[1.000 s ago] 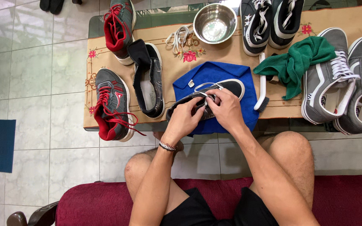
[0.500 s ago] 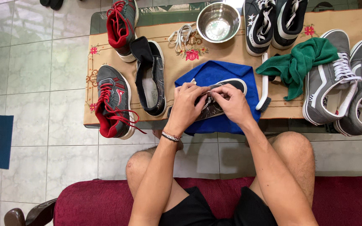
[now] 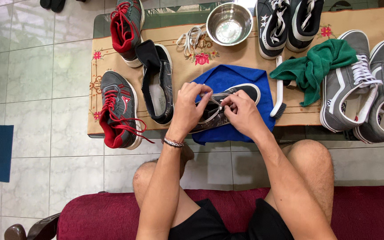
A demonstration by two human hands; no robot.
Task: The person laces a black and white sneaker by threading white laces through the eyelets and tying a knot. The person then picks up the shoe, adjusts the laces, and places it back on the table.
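- Black low sneaker (image 3: 241,95) lying on blue cloth (image 3: 227,78), at table's near edge.
- Left hand (image 3: 188,109) and right hand (image 3: 244,114) close together, both pinching its lace (image 3: 217,103).
- White-handled brush (image 3: 278,95) just beside cloth.
- Steel bowl (image 3: 229,24) further back.
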